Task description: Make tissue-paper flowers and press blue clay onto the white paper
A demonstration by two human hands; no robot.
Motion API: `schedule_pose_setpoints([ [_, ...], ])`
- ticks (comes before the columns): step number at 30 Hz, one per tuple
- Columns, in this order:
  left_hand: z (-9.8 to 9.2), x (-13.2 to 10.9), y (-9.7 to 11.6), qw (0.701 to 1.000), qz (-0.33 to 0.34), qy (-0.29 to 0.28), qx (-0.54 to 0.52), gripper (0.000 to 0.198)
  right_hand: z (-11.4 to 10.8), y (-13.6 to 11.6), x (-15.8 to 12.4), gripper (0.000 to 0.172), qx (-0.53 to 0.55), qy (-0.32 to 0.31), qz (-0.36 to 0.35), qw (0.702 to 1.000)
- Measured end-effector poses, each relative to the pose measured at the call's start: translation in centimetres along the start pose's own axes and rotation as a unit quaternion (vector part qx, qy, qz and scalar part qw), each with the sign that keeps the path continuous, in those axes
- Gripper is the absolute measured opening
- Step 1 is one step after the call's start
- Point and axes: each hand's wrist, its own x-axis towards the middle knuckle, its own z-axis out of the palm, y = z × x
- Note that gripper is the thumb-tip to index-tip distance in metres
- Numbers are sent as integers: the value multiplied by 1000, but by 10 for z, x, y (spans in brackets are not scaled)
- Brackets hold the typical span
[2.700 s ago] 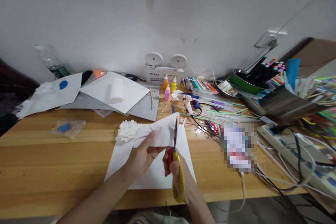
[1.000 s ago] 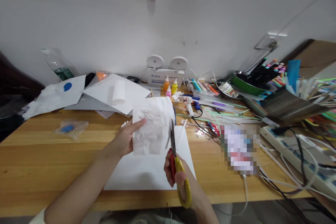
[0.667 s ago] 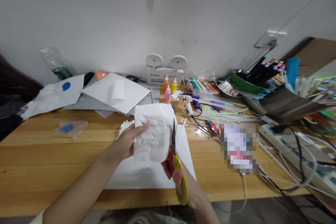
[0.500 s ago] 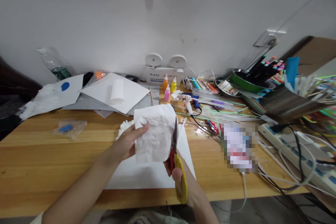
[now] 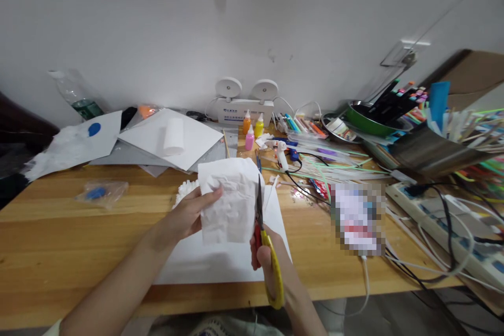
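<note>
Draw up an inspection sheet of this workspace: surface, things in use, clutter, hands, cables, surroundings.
Surface: wooden table; a large white sheet lies beneath the hands.
Things in use: creased white paper, held up; scissors at its right edge, cutting or not unclear.
Clutter: glue gun, pink bottle, fringed white pile.
Hands: left hand grips the paper; right hand holds the scissors.
Cables: black cable from the glue gun; white cable over the front edge; others around a power strip.
Surroundings: pale wall behind, with a socket.

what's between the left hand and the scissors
In the head view, the crumpled white sheet spans the stretch between the left hand, which grips it, and the scissors.
</note>
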Motion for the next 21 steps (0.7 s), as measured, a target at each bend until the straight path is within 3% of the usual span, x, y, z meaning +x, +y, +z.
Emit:
schedule_pose_setpoints([
  [5,-2,3,2,996,-4,-59,-61,36,0,5,-2,61,42,-10,22,999],
  [10,-5,7,-1,996,22,-51,-73,23,1,2,-2,62,65,7,36,997],
  [21,-7,10,-1,995,20,-63,-74,22,6,-7,-1,70,94,29,121,988],
])
